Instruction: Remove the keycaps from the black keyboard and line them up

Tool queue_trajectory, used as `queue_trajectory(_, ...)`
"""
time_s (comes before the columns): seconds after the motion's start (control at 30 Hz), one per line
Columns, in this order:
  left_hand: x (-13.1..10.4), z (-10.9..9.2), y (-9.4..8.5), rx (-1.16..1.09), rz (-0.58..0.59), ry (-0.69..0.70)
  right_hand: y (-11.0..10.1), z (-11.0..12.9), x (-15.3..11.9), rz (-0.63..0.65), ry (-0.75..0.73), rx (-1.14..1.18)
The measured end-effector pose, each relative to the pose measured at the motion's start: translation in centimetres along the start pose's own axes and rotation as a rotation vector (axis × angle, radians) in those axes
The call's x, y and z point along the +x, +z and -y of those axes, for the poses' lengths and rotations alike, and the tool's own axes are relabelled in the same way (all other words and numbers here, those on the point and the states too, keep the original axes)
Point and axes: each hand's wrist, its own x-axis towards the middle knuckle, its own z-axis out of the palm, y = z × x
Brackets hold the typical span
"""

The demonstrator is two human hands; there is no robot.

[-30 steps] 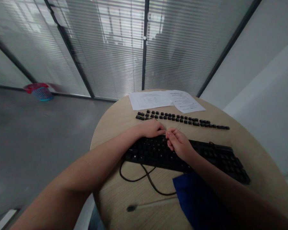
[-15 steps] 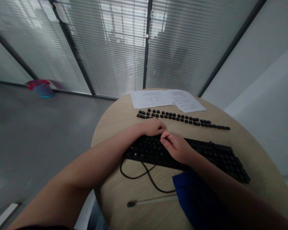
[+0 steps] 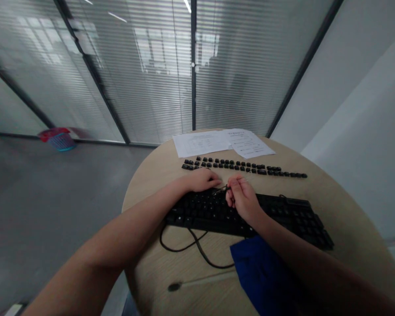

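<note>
A black keyboard [image 3: 200, 206] lies across the round table. My left hand [image 3: 202, 179] rests on its upper left edge, fingers stretched to the right and holding nothing that I can see. Just to the right, my right hand [image 3: 242, 195] is closed on a thin wire tool [image 3: 220, 190] that looks like a keycap puller. Its wire end reaches left over the upper keys, and fine wires also stick out above the fist. Whether the wire grips a key is too small to tell. Behind the hands, loose black keycaps [image 3: 237, 165] stand in rows.
Printed papers [image 3: 200, 142] lie at the table's far edge. A black cable [image 3: 197, 241] loops in front of the keyboard. Blue cloth [image 3: 260, 272] lies under my right forearm, beside a thin stick with a dark round end [image 3: 174, 287]. A basket [image 3: 62, 141] stands on the floor.
My right hand has drawn slightly apart from my left and turned, bringing the wire tool's left end into sight. My left fingers have straightened somewhat. The whole view has shifted a little.
</note>
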Motion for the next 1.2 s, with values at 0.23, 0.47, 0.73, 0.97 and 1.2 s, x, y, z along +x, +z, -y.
queue_trajectory(0.23,-1.0,-0.9,-3.3,-0.527,-0.086,0.092,-0.6,1.5,1.4,-0.176,0.075,0.085)
queue_trajectory(0.47,-1.6,-2.8,-4.3,-0.412,-0.099,0.100,-1.3,3.1,2.7,-0.190,0.161,0.254)
queue_trajectory(0.73,-1.2,-2.3,-3.8,-0.470,-0.061,-0.002,-1.8,3.8,2.8,-0.096,0.165,0.166)
queue_trajectory(0.97,-1.0,-0.2,-3.9,-0.629,-0.121,-0.107,-2.4,3.3,3.3,-0.086,0.100,0.091)
queue_trajectory(1.2,1.4,1.3,-4.2,-0.006,-0.252,-0.049,-3.2,3.2,4.0,-0.172,0.078,0.112)
